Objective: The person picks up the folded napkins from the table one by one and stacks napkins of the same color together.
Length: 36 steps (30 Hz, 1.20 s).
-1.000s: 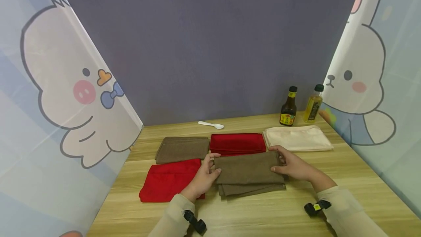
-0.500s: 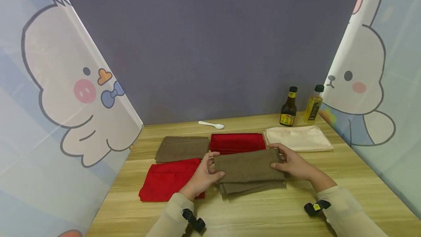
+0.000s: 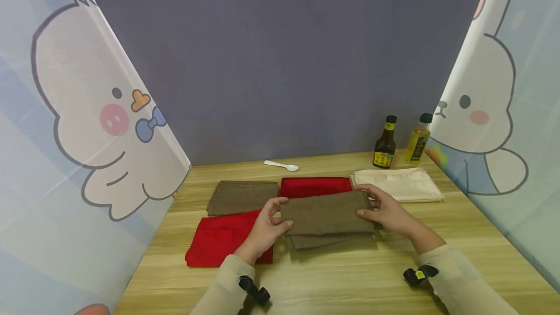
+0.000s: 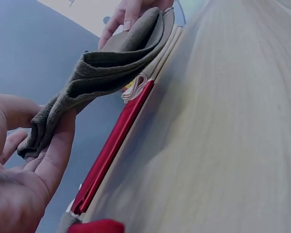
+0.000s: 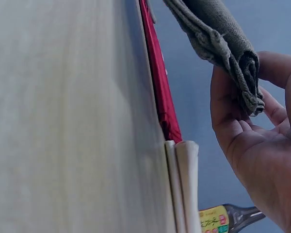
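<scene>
A folded brown cloth [image 3: 328, 214] is held by its two short ends, raised off the table. My left hand [image 3: 262, 230] pinches the left end between thumb and fingers; the left wrist view shows the cloth's stacked folds [image 4: 111, 68] from the side. At the other end my right hand [image 3: 387, 213] grips the cloth, its thumb on the near face and fingers behind, as the right wrist view also shows [image 5: 262, 121]. Behind the held cloth lies a folded dark red cloth [image 3: 315, 186], partly hidden by it. A bright red cloth [image 3: 218, 241] lies beside my left forearm.
Another folded brown cloth [image 3: 242, 197] lies at the back left, and a cream cloth [image 3: 398, 184] at the back right. A white spoon [image 3: 282, 165] rests near the back wall. A dark sauce bottle [image 3: 384, 144] and an oil bottle [image 3: 418, 140] stand upright behind the cream cloth.
Both hands have lifted the brown cloth upward and slightly away from me, its lower layers now off the table. It covers more of the dark red cloth.
</scene>
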{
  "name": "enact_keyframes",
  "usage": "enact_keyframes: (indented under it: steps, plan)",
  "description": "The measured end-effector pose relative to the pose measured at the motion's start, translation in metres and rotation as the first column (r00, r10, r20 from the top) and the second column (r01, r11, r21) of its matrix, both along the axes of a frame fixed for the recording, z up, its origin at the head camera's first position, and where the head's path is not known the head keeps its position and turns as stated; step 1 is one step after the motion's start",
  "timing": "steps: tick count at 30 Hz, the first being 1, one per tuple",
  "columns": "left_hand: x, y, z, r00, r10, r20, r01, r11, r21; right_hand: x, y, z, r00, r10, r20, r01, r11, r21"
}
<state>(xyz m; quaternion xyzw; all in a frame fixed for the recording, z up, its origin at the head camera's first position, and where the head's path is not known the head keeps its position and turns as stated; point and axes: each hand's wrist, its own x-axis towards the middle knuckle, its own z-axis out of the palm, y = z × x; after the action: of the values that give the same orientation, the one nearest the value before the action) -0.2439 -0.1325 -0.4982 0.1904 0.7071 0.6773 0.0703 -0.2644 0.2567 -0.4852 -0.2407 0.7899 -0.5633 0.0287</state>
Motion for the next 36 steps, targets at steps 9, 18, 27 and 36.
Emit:
enact_keyframes:
  steps: [9, 18, 27, 36]
  plan:
    - [-0.005, -0.011, 0.001, 0.997, 0.068, -0.027, -0.068, 0.998, 0.019, -0.007, -0.015, 0.009, 0.999, 0.032, 0.008, -0.031, 0.999, -0.008]
    - [-0.009, -0.024, 0.006, 0.986, 0.161, -0.034, -0.16, 0.987, 0.021, -0.018, -0.027, 0.019, 0.998, 0.054, -0.026, -0.054, 0.998, 0.031]
    - [-0.014, -0.042, 0.011, 0.989, 0.143, -0.046, -0.143, 0.99, -0.005, -0.025, -0.04, 0.027, 0.997, 0.042, -0.059, -0.036, 0.995, 0.09]
    - [-0.017, -0.053, 0.017, 0.996, 0.032, -0.078, -0.028, 0.998, 0.049, -0.031, -0.051, 0.039, 0.996, 0.016, -0.089, -0.008, 0.996, 0.094]
